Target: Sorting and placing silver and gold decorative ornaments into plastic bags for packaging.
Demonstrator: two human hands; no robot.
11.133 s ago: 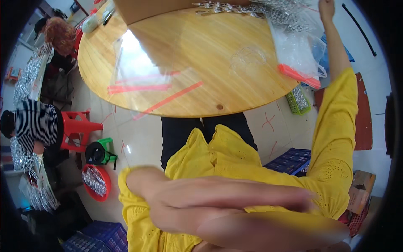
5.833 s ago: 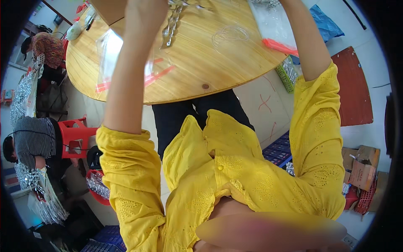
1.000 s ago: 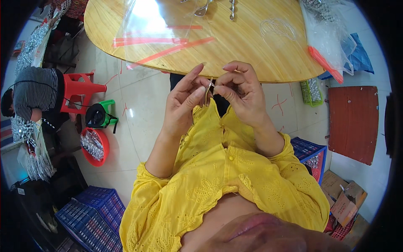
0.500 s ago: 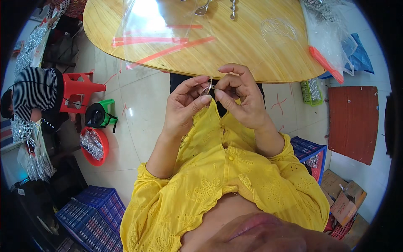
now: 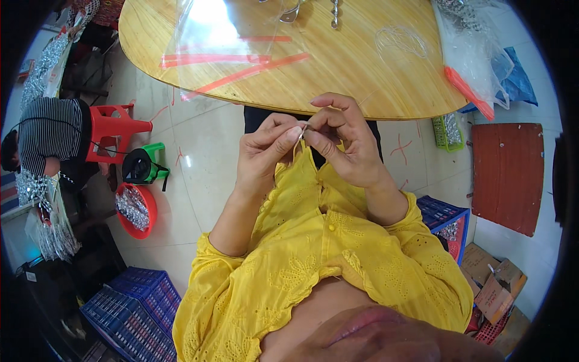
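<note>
Small silvery piece [image 5: 301, 135], thin, partly hidden by fingertips; sits between the two hands, just off the near table edge, in front of the yellow blouse [image 5: 332, 253]. Left hand [image 5: 263, 154], at 8 o'clock of it: thumb and forefinger pinch it, gap narrow. Right hand [image 5: 348, 145], at 4 o'clock: thumb and finger close on it too, uppermost finger raised clear. Outward from the grip: wooden table [image 5: 356, 87] at 12. On it, clear bags with red strips [image 5: 217, 51] toward 11, beaded strand [image 5: 335, 14] between 12 and 1, loose coil of clear line [image 5: 403, 43] between 1 and 2, clear bag with red edge [image 5: 476, 63] at 2, overhanging the table edge. On the floor: green basket [image 5: 439, 137] at 3, blue crate [image 5: 439, 211] at 4, red basin [image 5: 152, 209] at 8 holding silvery pieces, red stool [image 5: 114, 136] at 9.
</note>
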